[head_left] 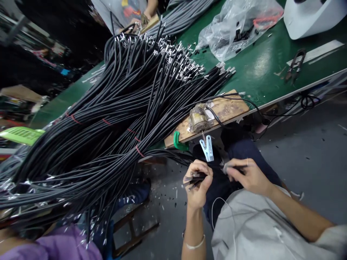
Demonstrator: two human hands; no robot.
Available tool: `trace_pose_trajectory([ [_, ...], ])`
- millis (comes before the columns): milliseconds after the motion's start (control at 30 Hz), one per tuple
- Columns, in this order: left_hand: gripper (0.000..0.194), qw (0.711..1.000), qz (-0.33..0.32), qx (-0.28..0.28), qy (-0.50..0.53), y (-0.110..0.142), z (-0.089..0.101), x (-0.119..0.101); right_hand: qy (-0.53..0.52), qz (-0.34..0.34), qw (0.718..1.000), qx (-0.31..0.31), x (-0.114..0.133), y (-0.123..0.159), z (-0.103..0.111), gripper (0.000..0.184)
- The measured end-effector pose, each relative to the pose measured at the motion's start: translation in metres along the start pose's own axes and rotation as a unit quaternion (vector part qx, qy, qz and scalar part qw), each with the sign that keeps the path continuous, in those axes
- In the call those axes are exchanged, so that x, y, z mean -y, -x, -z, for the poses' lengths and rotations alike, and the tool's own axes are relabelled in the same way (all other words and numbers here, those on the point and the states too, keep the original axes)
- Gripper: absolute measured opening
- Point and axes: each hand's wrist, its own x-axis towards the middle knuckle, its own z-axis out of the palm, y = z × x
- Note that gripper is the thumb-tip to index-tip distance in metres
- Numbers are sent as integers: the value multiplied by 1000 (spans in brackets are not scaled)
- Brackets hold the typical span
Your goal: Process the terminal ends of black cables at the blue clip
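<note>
My left hand is closed around several thin black cables, whose ends poke out of the fist. To its right, my right hand pinches a dark, thin piece that looks like a black cable; motion blurs its fingertips. Just beyond both hands, a light blue clothespin hangs at a small motor-like cylinder, which is fixed on a wooden board. A green clamp grips the board's near edge. Cables run from the left hand back toward a large bundle of black cables with silvery ends.
The bundle lies across a green table. Farther back are a clear plastic bag with small black pieces, a white container and cutters. One person sits opposite; a purple sleeve shows at lower left.
</note>
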Motion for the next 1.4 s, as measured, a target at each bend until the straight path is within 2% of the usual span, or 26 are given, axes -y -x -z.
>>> trace_pose_trajectory([
  [67,10,997,-50,-39,-37,6,-4,-1,54,-91,992,-71,-17,-8,2,42],
  [100,8,994,-60,-55,-72,10,-5,-1,98,-123,984,-85,-25,-12,4,47],
  [200,12,978,-36,-76,-189,22,-4,-3,213,-138,964,-82,-31,-12,9,56],
  [233,12,976,-20,-74,-205,25,-3,-3,214,-121,966,-83,-25,-8,8,55],
  [300,12,976,11,-58,-210,26,0,-4,150,-71,984,-72,-5,-2,3,47],
  [367,16,975,33,-28,-218,24,3,-4,70,-9,997,-22,19,-1,-5,31],
  [467,24,965,16,1,-261,18,6,-6,35,112,993,22,42,-10,-18,24],
  [567,19,956,10,19,-294,13,6,-9,43,188,981,-25,42,-19,-25,18],
  [667,6,959,36,14,-281,13,2,-10,53,196,973,-108,33,-21,-31,21],
  [733,7,964,49,-9,-260,15,-2,-8,-4,161,975,-150,26,-20,-38,22],
  [800,12,969,50,-41,-239,17,-6,-5,-154,79,974,-148,21,-19,-47,21],
  [833,14,972,48,-55,-225,17,-8,-3,-250,25,960,-127,19,-19,-51,22],
  [867,16,975,47,-63,-209,18,-9,-1,-343,-30,934,-97,18,-19,-54,24],
  [933,16,980,53,-63,-179,18,-11,2,-483,-121,866,-41,17,-21,-58,28],
  [967,17,982,58,-57,-168,18,-11,3,-521,-148,841,-20,16,-22,-58,28],
  [1000,19,983,64,-51,-162,17,-11,3,-539,-163,826,-5,16,-23,-57,27],
  [1033,22,984,71,-45,-160,16,-11,3,-542,-164,824,1,16,-23,-55,26],
  [1067,25,983,76,-39,-162,15,-11,1,-534,-153,832,2,16,-24,-51,25],
  [1167,32,978,97,-22,-183,11,-10,-4,-470,-72,880,-6,17,-24,-37,20],
  [1267,36,972,121,-2,-200,9,-7,-8,-398,-2,917,14,20,-25,-23,40],
  [1333,37,971,135,11,-196,8,-6,-9,-361,5,933,13,22,-28,-18,46],
  [1400,38,971,145,12,-191,9,-6,-10,-337,-13,941,-24,23,-30,-19,40],
])
